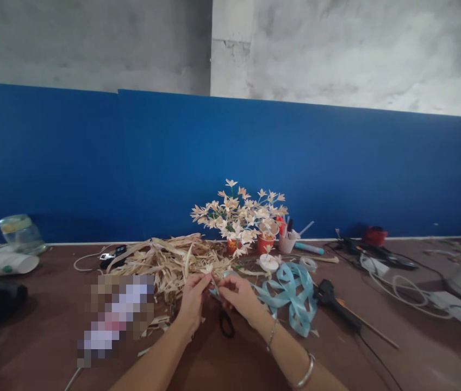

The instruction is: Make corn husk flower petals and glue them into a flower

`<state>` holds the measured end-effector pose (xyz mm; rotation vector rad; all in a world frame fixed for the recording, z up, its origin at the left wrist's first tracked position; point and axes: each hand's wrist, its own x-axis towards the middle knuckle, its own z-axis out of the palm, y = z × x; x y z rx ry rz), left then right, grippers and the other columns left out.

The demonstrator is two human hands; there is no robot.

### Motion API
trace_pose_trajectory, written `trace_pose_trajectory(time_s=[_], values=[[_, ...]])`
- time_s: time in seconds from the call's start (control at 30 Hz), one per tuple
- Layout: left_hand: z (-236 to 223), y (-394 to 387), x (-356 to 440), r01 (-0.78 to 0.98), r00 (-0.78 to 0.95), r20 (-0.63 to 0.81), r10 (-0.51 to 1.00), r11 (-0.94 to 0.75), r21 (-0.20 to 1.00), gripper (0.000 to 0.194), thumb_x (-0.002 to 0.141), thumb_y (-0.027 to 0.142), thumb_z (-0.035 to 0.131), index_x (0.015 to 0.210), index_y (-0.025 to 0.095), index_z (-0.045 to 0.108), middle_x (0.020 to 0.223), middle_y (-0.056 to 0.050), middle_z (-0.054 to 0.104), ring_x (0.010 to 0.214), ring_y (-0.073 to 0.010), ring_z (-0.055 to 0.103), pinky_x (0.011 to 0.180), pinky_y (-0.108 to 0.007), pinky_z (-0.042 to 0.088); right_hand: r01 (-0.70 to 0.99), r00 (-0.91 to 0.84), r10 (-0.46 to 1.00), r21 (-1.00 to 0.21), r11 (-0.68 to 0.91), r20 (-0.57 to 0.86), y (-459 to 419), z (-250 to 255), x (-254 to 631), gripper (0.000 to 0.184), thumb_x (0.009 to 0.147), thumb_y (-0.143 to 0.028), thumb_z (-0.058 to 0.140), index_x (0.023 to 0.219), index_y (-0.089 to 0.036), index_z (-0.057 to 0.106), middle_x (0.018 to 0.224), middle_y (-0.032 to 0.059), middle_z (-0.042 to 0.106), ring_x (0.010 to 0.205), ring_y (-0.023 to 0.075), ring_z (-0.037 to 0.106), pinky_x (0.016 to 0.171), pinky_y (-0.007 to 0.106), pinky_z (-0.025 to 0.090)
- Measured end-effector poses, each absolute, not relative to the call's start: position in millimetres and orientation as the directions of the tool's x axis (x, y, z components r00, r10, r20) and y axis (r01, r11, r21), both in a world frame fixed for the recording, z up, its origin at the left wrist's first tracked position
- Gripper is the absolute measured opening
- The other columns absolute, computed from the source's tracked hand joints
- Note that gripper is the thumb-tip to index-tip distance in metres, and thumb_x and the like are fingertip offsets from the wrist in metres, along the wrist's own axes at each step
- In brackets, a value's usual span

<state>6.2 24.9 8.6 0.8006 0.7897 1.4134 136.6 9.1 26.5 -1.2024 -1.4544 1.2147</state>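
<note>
Flower (206,269) points up, pinched in our left hand (193,300); our right hand (238,293), nearer the heaped blue ribbon (296,277), pinches a strip of it alongside.

The left hand (193,301) was bare, its forearm (161,357) too; but behind the right hand (238,295), jewellery! First came a slim, silvery bracelet (272,333), then a thicker, shiny bangle (310,369)!

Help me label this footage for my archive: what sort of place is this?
It looks like a craft workspace, perhaps in a workshop: on a brown table, pale flowers stand in red cups near a heap of dry, husk-like strips and a tangle of blue ribbon.
</note>
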Motion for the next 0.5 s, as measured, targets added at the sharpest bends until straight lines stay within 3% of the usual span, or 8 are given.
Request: trace_pose_trajectory(time_s=[0.13, 0.5], values=[[11.3, 21.6, 7.8, -0.530, 0.088, -0.023, 0.996, 0.066, 0.845, 0.028, 0.059, 0.039, 0.072, 0.066, 0.013, 0.064, 0.057, 0.001, 0.060, 0.049, -0.0113, 0.053, 0.048, -0.025, 0.045, 0.158, -0.177, 0.984, -0.987, 0.038, 0.010, 7.8, 25.0, 135.7, 0.010, 0.067, -0.028, 0.059, 0.065, -0.018, 0.056, 0.055, -0.0041, 0.056, 0.038, 0.0070, 0.046, 0.037, 0.018, 0.033], [9.1, 22.4, 7.6, -0.570, 0.111, -0.018, 0.994, 0.078, 0.818, 0.026, 0.058, 0.035, 0.074, 0.066, 0.013, 0.064, 0.060, 0.001, 0.062, 0.049, -0.0109, 0.055, 0.048, -0.024, 0.047, 0.175, -0.171, 0.985, -0.984, 0.041, 0.011, 12.4, 16.6, 137.5, 0.011, 0.068, -0.028, 0.059, 0.065, -0.017, 0.057, 0.057, -0.0035, 0.058, 0.036, 0.0060, 0.045, 0.035, 0.018, 0.032]])
